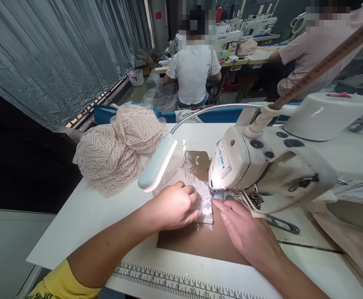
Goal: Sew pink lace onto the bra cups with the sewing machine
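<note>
A piece of pale lace fabric [200, 189] lies under the needle area of a white sewing machine [234, 162]. My left hand [177, 205] rests on the lace with its fingers curled and closed on it. On the other side, my right hand [248, 228] lies flat with its fingers stretched out, its fingertips at the lace's right edge close to the presser foot. Beneath both is a brown sheet [197, 241] on the white table. The needle itself is too small to make out.
Heaped bundles of beige lace [116, 143] sit at the table's back left. A lit lamp [158, 164] on a bendable neck hangs above my left hand. A printed ruler [169, 282] runs along the front edge. Two people [194, 74] sit beyond, near other machines.
</note>
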Motion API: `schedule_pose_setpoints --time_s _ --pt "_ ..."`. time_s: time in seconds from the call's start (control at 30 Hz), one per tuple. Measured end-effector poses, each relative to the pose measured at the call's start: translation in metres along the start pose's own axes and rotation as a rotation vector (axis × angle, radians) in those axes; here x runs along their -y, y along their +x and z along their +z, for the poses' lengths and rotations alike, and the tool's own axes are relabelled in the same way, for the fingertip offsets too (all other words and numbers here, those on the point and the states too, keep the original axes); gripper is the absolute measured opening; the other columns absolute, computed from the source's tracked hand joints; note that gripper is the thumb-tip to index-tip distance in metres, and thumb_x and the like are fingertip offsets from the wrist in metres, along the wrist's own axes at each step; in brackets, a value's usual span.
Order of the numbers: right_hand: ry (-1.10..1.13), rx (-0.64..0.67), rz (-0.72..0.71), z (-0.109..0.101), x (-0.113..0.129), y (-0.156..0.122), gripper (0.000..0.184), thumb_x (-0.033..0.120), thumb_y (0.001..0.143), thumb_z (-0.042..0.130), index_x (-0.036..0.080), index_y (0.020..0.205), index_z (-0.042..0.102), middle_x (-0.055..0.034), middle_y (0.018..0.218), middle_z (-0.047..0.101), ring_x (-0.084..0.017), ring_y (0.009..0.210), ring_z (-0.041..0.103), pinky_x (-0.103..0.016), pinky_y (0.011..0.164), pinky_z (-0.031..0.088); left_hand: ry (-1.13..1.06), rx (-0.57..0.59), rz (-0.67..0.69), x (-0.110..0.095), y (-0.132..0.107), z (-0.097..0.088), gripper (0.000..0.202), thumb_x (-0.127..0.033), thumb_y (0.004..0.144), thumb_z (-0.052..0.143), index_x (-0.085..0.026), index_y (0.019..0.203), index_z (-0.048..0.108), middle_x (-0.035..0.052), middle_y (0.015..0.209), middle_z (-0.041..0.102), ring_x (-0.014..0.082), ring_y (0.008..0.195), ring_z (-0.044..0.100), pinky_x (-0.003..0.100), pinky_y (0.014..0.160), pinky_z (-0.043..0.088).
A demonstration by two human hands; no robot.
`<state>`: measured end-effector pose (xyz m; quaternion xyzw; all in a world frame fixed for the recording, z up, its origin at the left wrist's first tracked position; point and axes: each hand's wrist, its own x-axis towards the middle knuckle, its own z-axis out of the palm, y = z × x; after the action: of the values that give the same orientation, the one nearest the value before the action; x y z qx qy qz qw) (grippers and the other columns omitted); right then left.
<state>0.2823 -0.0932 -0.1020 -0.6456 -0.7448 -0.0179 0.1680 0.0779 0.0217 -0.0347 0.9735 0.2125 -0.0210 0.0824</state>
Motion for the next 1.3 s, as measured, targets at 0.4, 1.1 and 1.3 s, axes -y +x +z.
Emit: schedule_pose_setpoints --time_s 0.4,1.1,1.3 --pt "0.047 -0.023 -0.073 0.000 0.001 0.000 0.038 0.017 0.092 0.038 0.023 0.123 0.059 -0.0055 0.114 0.065 -0.018 0.083 0.062 -0.029 0.064 0.047 -0.185 -0.100 0.161 -0.003 0.004 0.012 0.026 -0.026 0.092 0.046 -0.013 0.109 0.061 0.0107 0.111 0.063 0.0209 0.095 0.058 0.031 0.085 0.048" --pt "-0.057 -0.092 -0.082 -0.002 0.003 0.005 0.036 0.016 0.090 0.040 0.019 0.114 0.066 -0.0103 0.103 0.070 -0.020 0.076 0.066 -0.029 0.060 0.049 -0.119 -0.039 0.174 -0.013 -0.002 0.008 0.037 -0.033 0.080 0.060 -0.011 0.110 0.060 0.0139 0.121 0.057 0.0259 0.099 0.054 0.037 0.088 0.046" --pt "-0.004 -0.070 -0.047 -0.007 0.003 0.009 0.033 0.020 0.091 0.040 0.025 0.113 0.065 -0.0070 0.104 0.071 -0.021 0.088 0.067 -0.030 0.070 0.054 -0.127 -0.026 0.114 -0.009 0.000 0.010 0.017 -0.011 0.086 0.043 -0.013 0.077 0.058 0.0090 0.089 0.064 0.0191 0.078 0.057 0.029 0.073 0.045"
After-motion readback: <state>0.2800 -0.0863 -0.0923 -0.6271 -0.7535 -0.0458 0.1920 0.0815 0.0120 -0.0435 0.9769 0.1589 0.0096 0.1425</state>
